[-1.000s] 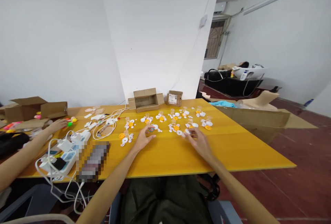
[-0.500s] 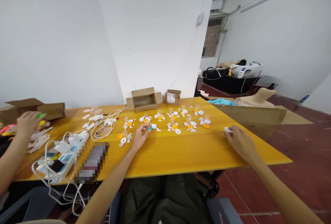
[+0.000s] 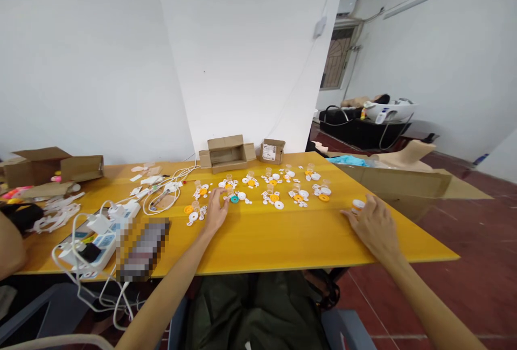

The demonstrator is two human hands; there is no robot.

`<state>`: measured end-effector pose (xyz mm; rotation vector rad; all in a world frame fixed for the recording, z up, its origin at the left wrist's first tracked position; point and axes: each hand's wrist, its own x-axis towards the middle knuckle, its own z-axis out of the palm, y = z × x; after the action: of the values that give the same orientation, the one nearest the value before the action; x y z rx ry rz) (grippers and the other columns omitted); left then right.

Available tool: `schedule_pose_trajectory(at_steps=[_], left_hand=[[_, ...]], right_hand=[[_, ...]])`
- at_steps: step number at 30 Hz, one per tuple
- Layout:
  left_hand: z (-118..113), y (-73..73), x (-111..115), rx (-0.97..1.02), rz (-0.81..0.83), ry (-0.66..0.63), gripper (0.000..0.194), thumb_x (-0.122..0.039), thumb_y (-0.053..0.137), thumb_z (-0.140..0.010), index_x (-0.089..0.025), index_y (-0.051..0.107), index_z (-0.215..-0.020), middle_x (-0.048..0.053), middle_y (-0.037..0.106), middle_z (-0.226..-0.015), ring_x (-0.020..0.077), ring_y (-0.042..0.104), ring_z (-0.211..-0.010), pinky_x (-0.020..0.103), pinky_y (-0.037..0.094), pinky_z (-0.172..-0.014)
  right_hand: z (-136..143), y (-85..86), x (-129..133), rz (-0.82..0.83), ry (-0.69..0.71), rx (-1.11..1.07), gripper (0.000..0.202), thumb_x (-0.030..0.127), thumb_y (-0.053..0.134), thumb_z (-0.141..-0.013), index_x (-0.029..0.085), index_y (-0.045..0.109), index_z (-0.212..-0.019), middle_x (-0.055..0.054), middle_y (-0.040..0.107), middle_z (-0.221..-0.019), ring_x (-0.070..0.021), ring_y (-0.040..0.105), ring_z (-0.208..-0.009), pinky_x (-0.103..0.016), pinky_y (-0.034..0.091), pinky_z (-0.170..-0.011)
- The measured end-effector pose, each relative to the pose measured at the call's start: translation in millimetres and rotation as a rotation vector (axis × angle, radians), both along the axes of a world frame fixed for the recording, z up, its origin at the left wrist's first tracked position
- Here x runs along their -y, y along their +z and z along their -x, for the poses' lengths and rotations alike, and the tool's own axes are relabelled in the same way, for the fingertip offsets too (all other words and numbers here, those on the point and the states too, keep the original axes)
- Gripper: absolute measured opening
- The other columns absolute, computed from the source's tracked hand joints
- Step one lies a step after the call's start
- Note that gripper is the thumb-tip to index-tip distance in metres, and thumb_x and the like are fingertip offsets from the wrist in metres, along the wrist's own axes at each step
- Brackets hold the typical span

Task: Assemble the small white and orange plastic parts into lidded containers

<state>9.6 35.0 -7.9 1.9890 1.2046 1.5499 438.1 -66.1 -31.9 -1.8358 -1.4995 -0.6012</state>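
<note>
Small groups of plastic parts, white, orange and clear, are spread over the yellow table [image 3: 258,242]. My left hand [image 3: 217,211] is at the left-middle groups, its fingertips beside a teal round part [image 3: 235,199] and a clear cup; whether they grip anything is too small to tell. A white disc [image 3: 241,196] lies right of the teal part. Farther right, my right hand [image 3: 374,224] rests low over the table with fingers spread, next to a small white and orange round piece [image 3: 357,205] standing at its fingertips.
Two open cardboard boxes [image 3: 226,157] [image 3: 272,152] stand at the back. On the left are a power strip [image 3: 107,239] with white cables, a blurred phone [image 3: 145,250], another open box [image 3: 81,169] and part of a person's arm [image 3: 11,242].
My left hand has drawn back slightly left, and the teal part now lies uncovered on the table. My right hand's fingers have opened beside the white piece. The other person's hand has left the box.
</note>
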Motion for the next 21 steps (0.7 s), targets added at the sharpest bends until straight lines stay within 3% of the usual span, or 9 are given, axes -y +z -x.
schedule_pose_trajectory(at_steps=[2, 6, 10, 14, 18, 21], left_hand=[[-2.1, -1.8, 0.3, -0.051, -0.033, 0.001, 0.027, -0.016, 0.06, -0.083, -0.026, 0.063, -0.107, 0.006, 0.063, -0.115, 0.026, 0.058, -0.116, 0.041, 0.044, -0.105], [-1.7, -7.0, -4.1, -0.035, 0.012, -0.013, 0.033, -0.018, 0.063, -0.081, -0.026, 0.061, -0.113, 0.008, 0.059, -0.121, 0.0276, 0.054, -0.123, 0.043, 0.04, -0.111], [1.5, -13.4, -12.2, 0.029, 0.107, -0.074, 0.042, -0.018, 0.065, -0.08, -0.027, 0.058, -0.121, 0.009, 0.057, -0.13, 0.0276, 0.05, -0.131, 0.044, 0.036, -0.115], [1.4, -19.1, -19.2, 0.037, 0.158, -0.123, 0.046, -0.017, 0.063, -0.081, -0.028, 0.057, -0.126, 0.009, 0.054, -0.137, 0.0273, 0.044, -0.139, 0.045, 0.033, -0.117], [-1.4, -22.7, -26.8, 0.011, 0.145, -0.096, 0.046, -0.014, 0.06, -0.081, -0.028, 0.06, -0.125, 0.01, 0.053, -0.139, 0.028, 0.043, -0.14, 0.047, 0.035, -0.117], [-3.8, -22.0, -33.7, -0.032, 0.128, -0.12, 0.045, -0.013, 0.058, -0.082, -0.028, 0.062, -0.124, 0.009, 0.057, -0.133, 0.0265, 0.052, -0.131, 0.045, 0.039, -0.114]], right_hand=[[13.4, -0.2, 1.8, -0.029, 0.015, 0.045, 0.057, 0.053, 0.043, -0.095, 0.013, 0.044, -0.136, -0.032, 0.053, -0.133, -0.0465, 0.056, -0.119, -0.06, 0.051, -0.086], [52.9, -7.7, -2.9, -0.016, 0.285, 0.107, 0.057, 0.046, 0.039, -0.099, 0.015, 0.034, -0.146, -0.025, 0.051, -0.139, -0.0395, 0.049, -0.132, -0.06, 0.045, -0.103], [109.4, -16.3, -17.8, 0.069, 0.583, 0.072, 0.059, 0.033, 0.039, -0.099, 0.023, 0.022, -0.154, -0.018, 0.047, -0.147, -0.0328, 0.047, -0.137, -0.055, 0.045, -0.11], [172.6, -16.9, -42.3, 0.143, 0.79, -0.019, 0.064, 0.021, 0.038, -0.097, 0.027, 0.017, -0.157, -0.015, 0.044, -0.152, -0.0299, 0.044, -0.142, -0.053, 0.043, -0.114], [223.8, -14.1, -77.0, 0.167, 0.845, -0.128, 0.069, 0.017, 0.043, -0.093, 0.026, 0.02, -0.157, -0.015, 0.042, -0.153, -0.0294, 0.04, -0.144, -0.053, 0.039, -0.117], [248.1, -13.0, -102.2, 0.195, 0.816, -0.175, 0.07, 0.016, 0.049, -0.09, 0.022, 0.025, -0.155, -0.018, 0.043, -0.151, -0.0311, 0.041, -0.143, -0.054, 0.037, -0.117]])
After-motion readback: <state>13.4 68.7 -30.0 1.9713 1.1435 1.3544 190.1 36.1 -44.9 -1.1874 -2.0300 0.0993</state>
